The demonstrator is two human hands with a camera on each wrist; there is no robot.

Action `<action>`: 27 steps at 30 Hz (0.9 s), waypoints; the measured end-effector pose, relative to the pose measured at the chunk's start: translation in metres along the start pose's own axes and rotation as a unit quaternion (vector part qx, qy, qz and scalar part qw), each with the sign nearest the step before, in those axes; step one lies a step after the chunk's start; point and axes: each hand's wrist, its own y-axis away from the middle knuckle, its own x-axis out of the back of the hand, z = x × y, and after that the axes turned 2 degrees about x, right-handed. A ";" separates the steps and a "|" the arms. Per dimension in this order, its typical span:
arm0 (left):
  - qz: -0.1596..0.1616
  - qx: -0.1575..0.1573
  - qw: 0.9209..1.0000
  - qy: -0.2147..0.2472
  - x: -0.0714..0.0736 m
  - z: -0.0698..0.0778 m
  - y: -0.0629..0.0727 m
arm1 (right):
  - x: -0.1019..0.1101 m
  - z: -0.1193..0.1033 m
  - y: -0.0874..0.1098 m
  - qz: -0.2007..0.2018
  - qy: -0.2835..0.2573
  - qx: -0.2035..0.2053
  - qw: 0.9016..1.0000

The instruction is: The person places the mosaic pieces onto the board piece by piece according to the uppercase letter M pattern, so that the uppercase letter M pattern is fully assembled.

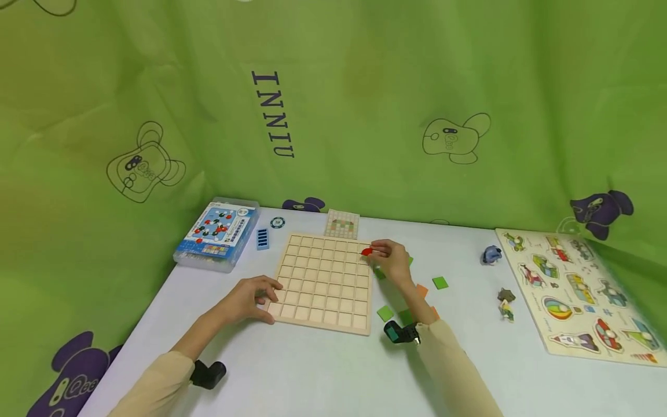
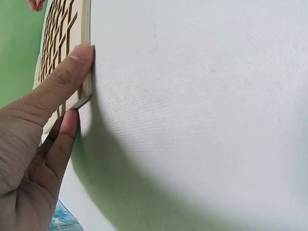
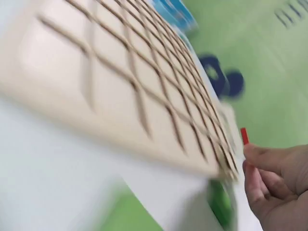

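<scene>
A wooden grid board with square recesses lies flat on the table. At its near left corner my left hand grips it, thumb along the near edge and fingers at the left side. The left wrist view shows this thumb on the board's rim. Between thumb and fingers, my right hand pinches a small red piece above the board's far right corner. From the right wrist, the red piece appears as a thin upright edge. The grid's recesses hold no pieces.
Green tiles and orange tiles lie right of the board, partly under my right arm. A pattern card sits behind it. Further left are a blue tile, a round chip and a boxed set. Figurines and a picture puzzle lie right.
</scene>
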 end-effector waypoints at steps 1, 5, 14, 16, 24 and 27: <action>0.000 0.002 1.000 -0.001 0.000 0.000 0.000 | -0.009 -0.004 0.003 -0.003 -0.003 0.011 1.000; -0.003 -0.002 1.000 -0.013 0.003 0.002 -0.003 | -0.045 -0.014 0.009 -0.011 -0.007 0.057 0.998; -0.008 0.008 0.999 -0.037 0.003 0.001 -0.005 | -0.109 -0.024 0.007 -0.056 -0.019 0.108 0.992; -0.007 0.008 0.999 -0.038 0.003 0.000 -0.007 | -0.116 -0.028 0.006 -0.062 -0.018 0.114 0.991; -0.005 0.006 0.999 -0.034 0.002 0.000 -0.010 | -0.125 -0.034 0.002 -0.070 0.004 0.120 0.990; -0.004 0.013 0.999 -0.032 0.002 0.000 -0.007 | -0.127 -0.037 0.002 -0.083 0.002 0.110 0.990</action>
